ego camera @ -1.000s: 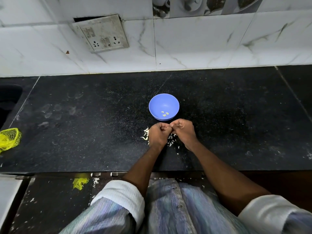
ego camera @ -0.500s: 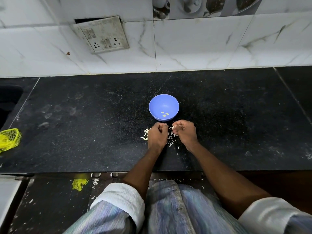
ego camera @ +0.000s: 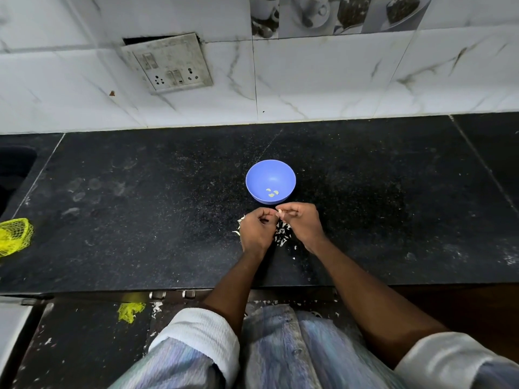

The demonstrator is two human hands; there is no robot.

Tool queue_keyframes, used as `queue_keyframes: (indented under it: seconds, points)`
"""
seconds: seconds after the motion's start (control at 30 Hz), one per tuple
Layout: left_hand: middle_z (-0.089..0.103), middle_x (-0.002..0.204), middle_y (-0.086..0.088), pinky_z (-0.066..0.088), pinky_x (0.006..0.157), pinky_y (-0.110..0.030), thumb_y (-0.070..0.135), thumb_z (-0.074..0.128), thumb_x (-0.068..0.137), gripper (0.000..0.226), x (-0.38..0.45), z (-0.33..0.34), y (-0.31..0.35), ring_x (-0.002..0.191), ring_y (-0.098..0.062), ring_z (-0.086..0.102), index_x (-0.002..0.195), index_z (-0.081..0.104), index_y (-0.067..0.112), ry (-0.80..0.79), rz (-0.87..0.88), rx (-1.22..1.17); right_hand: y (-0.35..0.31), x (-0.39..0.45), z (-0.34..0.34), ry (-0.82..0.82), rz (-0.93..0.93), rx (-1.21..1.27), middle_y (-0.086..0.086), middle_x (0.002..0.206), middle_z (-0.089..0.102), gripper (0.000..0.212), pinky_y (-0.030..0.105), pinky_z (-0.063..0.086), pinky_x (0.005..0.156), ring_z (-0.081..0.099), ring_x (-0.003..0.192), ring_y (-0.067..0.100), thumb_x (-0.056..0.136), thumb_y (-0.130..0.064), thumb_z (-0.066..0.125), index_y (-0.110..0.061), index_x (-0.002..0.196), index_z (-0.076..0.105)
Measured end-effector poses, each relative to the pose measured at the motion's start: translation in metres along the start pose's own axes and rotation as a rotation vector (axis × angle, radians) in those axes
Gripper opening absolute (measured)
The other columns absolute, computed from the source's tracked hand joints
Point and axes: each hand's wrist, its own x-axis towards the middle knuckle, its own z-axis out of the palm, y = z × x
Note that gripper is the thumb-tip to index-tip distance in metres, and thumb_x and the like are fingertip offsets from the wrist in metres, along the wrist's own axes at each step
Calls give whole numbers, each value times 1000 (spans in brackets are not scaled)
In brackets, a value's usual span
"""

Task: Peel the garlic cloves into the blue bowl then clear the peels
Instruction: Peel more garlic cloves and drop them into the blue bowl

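The left hand [ego camera: 257, 233] and right hand [ego camera: 303, 221], knuckles touching a second ago, have drawn slightly apart, baring a small pale garlic clove [ego camera: 280, 211].

1. The counter [ego camera: 140, 220] is looking black with tiny pale speckles.
2. The bowl [ego camera: 261, 175] is showing periwinkle blue, pale yellowish cloves [ego camera: 271, 192] inside.
3. Wall tiles [ego camera: 337, 80] are sporting white marble with grey veins.
4. Mesh bag [ego camera: 14, 235] is glowing neon yellow.

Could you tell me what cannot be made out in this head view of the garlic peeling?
- Head view: whether the left hand holds a clove; its curled fingers hide the palm.
- The pale bit pinched by the right hand: too small to call clove or peel.
- Pieces in the blue bowl: too small to count surely.
- Yellow net: cut off by the left edge.
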Motion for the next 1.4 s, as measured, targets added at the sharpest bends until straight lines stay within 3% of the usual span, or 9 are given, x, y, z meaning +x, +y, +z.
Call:
queue_keyframes:
  seconds: [0.17,0.37,0.47,0.57,0.7,0.83,1.07,1.2,1.4]
  points:
    - [79,84,11,59,71,-30,30,75,89,9,-1,2,3,76,-5,72,90,83,27,29,56,70,0,-2,0,21,-50,-32,0,94,78,20,31,61,85,76,90,14,89,3,72,-10,100,82]
    - [75,70,5,55,64,-29,18,76,87,10,-3,3,15,65,-11,69,80,82,19,72,58,29,-1,1,2,76,-33,-77,-1,89,79,19,37,63,86,77,86,12,86,3,74,-11,97,82]
    - [56,52,0,46,56,-33,16,73,82,21,-3,4,16,50,-10,49,62,69,11,81,84,37,-3,-1,1,74,-8,-51,-1,84,79,21,38,63,86,77,84,14,85,5,72,-12,93,82]
    - [32,49,1,33,50,-34,16,73,79,35,-1,5,17,50,-9,28,55,49,7,89,152,15,-5,-4,-1,59,9,-9,0,84,80,25,38,63,86,78,85,16,85,8,68,-12,91,82]
    - [48,49,-5,39,51,-41,23,72,78,30,3,8,11,50,-7,36,57,59,5,108,136,0,-6,-4,1,51,41,62,3,85,80,30,42,63,86,78,86,21,82,10,66,-15,89,82]
    - [52,50,-6,40,52,-42,21,73,81,31,4,9,10,52,-7,38,57,61,5,117,121,-46,-8,-3,3,47,79,157,10,87,79,21,42,63,85,78,88,27,84,9,70,-7,93,80]
    - [74,65,-1,54,63,-30,14,77,86,14,4,3,17,60,-7,63,74,82,12,39,11,-185,-14,-3,1,61,130,256,11,83,78,11,23,58,68,71,72,13,88,5,74,-3,94,77]
    - [72,63,-4,53,60,-31,19,80,86,16,7,4,12,56,-5,57,73,80,11,33,0,-156,-13,-2,0,45,123,233,10,82,77,14,23,59,69,69,71,13,88,7,71,-6,93,78]
    - [73,62,6,48,56,-19,19,80,88,9,9,6,13,51,4,57,81,83,15,29,-47,-172,-14,2,0,38,193,286,17,86,77,10,25,58,71,67,71,16,89,1,74,0,99,76]
